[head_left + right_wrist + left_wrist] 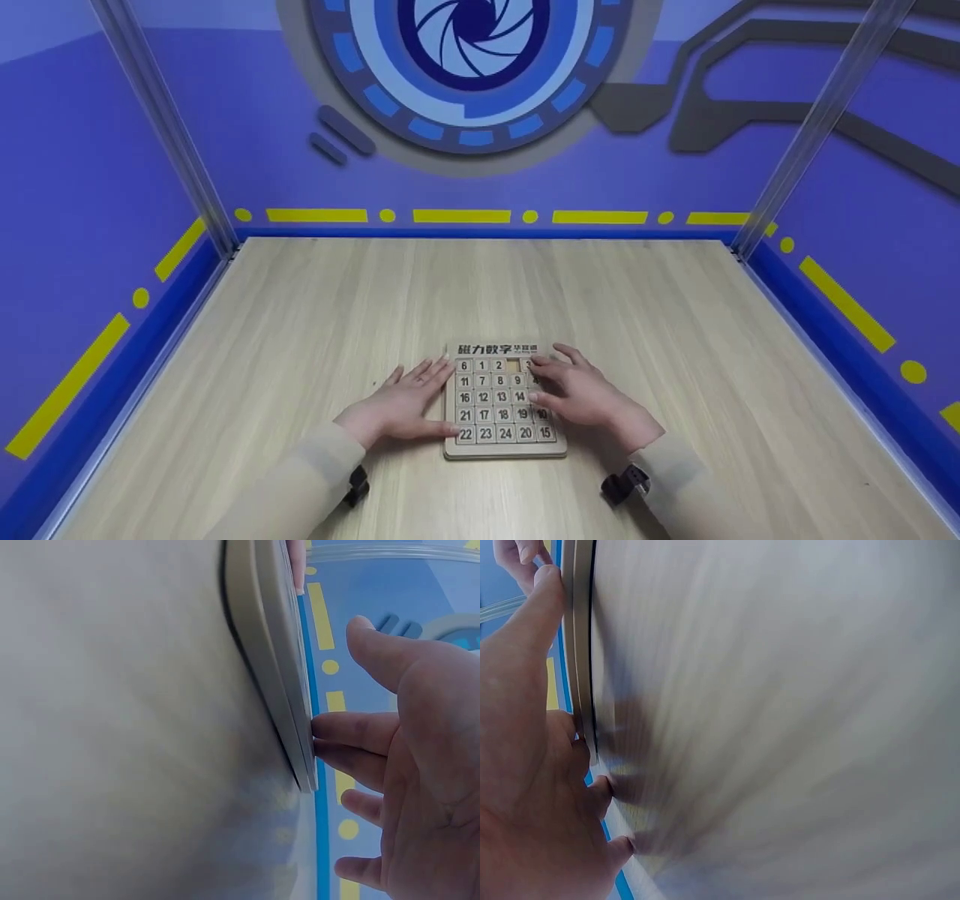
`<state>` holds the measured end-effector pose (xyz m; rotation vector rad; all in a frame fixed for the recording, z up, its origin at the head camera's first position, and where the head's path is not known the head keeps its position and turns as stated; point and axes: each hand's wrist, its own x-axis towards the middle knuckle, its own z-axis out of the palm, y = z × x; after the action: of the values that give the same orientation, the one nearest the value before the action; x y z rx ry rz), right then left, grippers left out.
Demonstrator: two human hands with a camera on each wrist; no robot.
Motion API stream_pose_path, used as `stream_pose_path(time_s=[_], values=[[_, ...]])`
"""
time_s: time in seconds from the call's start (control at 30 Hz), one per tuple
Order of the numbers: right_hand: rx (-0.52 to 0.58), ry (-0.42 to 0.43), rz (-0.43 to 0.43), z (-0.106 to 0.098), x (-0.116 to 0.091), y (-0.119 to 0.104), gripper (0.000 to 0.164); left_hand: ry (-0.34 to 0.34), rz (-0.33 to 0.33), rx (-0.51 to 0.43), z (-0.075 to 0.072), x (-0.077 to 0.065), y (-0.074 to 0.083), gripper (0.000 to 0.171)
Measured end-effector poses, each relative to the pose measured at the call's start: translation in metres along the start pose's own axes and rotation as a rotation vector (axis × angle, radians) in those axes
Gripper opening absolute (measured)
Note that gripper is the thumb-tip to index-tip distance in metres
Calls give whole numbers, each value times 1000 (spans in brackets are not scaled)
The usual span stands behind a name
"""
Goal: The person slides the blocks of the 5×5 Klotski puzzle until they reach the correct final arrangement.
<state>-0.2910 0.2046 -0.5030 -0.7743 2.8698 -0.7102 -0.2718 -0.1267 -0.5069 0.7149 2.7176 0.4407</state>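
Note:
A wooden number sliding puzzle [504,451] lies flat on the table, its numbered tiles in rows. One gap [514,365] shows in the top row between the 2 and the 3. My left hand [405,405] rests at the puzzle's left edge with spread fingers, its thumb at the 22 tile [466,434]. Two fingertips of my right hand [592,394] touch the puzzle near the 3 tile [528,364] in the top right corner. In the right wrist view that hand's thumb [382,652] is held off the board. The right fingers partly cover the right-hand column.
The light wood table [337,300] extends around the puzzle. Blue-purple panels [255,150] with yellow marks stand at the back and both sides, joined by metal posts [817,127]. A dark wrist device [626,484] sits at each cuff.

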Motion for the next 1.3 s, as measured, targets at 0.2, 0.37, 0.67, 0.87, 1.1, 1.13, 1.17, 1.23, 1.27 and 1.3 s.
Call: stream_pose_path(time_s=[0.2,0.37,0.67,0.87,1.1,1.13,1.17,1.23,1.27,1.3], values=[[-6,-9,-40,5,5,-6,64,0,5,2,0,0,0,110],[-8,-16,-48,8,7,-12,64,-1,6,-11,-1,-2,2,109],[10,-16,-24,7,3,-9,69,0,3,-11,-1,-2,0,110],[37,14,-7,-1,-10,-3,64,4,6,0,-1,-1,0,110],[24,8,-43,-3,-28,3,61,2,10,1,-1,0,0,110],[22,5,-50,-3,-29,4,60,2,9,1,-1,0,0,110],[21,2,-53,-3,-30,4,59,2,8,3,-1,0,0,109],[17,-3,-56,-3,-31,4,58,2,6,-4,0,0,0,109],[15,-5,-57,-3,-31,4,58,1,3,-7,0,0,1,109],[14,-8,-53,-3,-31,4,57,1,1,-10,-1,0,1,109]])
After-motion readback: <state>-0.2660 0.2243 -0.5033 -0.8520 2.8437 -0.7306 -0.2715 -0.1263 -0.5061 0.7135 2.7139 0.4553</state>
